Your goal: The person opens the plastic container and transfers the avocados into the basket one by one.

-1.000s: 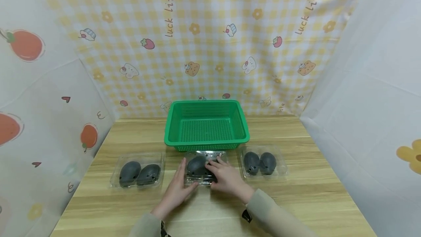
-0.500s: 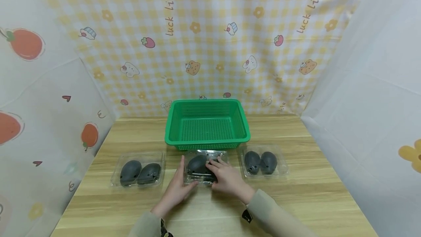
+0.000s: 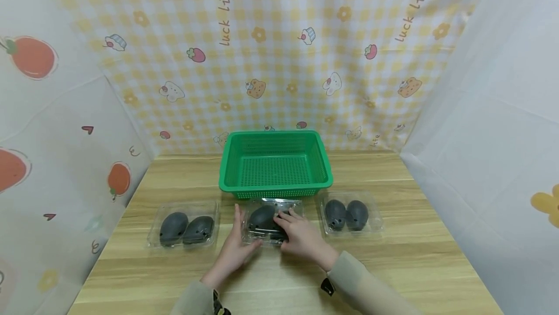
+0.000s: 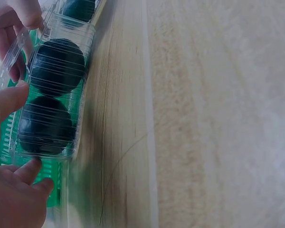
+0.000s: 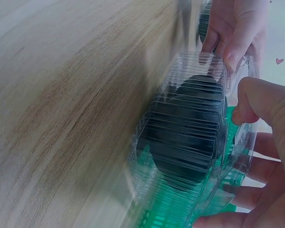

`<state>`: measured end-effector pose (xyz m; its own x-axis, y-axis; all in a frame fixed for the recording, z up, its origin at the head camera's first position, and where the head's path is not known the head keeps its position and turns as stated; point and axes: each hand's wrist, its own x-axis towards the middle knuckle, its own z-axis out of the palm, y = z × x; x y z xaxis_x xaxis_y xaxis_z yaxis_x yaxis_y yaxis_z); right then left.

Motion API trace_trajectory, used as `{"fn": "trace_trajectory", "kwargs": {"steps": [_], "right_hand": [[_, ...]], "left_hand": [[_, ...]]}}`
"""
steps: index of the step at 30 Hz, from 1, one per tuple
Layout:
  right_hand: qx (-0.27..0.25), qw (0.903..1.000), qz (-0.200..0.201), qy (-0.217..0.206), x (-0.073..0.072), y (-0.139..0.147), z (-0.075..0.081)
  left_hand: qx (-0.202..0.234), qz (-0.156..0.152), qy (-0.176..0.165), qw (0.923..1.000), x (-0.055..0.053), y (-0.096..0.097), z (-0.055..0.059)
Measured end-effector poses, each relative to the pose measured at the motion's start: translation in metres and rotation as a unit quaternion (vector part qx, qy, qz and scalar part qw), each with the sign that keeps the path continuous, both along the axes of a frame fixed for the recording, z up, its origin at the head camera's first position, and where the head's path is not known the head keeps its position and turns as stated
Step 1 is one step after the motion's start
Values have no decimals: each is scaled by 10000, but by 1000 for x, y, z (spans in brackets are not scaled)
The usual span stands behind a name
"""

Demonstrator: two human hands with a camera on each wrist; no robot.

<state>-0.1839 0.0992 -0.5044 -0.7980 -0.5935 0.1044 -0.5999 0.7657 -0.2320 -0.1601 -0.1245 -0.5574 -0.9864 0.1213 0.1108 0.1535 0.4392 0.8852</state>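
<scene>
We see the left hand (image 3: 233,249) with its fingers straight along the left end of the middle container (image 3: 263,235), thumb at the near corner. The right hand (image 3: 303,237) grips that clear container from the other end, fingers over the lid (image 3: 289,204), thumb bent at the near edge. Between the hands, under the lid, we make out two dark ovals (image 3: 261,218), one partly covered by the right fingers. In fairness, glare keeps us from telling whether the lid is fully closed. Just beyond both hands stands a green basket (image 3: 276,192). On the wooden table (image 3: 279,288), the left container (image 3: 203,209) lies left of the left hand, the right container (image 3: 374,215) right of the right hand.
</scene>
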Motion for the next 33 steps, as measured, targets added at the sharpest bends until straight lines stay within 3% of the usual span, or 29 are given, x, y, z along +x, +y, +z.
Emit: {"fn": "trace_trajectory", "kwargs": {"steps": [33], "right_hand": [[-272,9996,-3,-81,-2,0,6]], "left_hand": [[141,-72,-130,9998,0,-1,5]]}}
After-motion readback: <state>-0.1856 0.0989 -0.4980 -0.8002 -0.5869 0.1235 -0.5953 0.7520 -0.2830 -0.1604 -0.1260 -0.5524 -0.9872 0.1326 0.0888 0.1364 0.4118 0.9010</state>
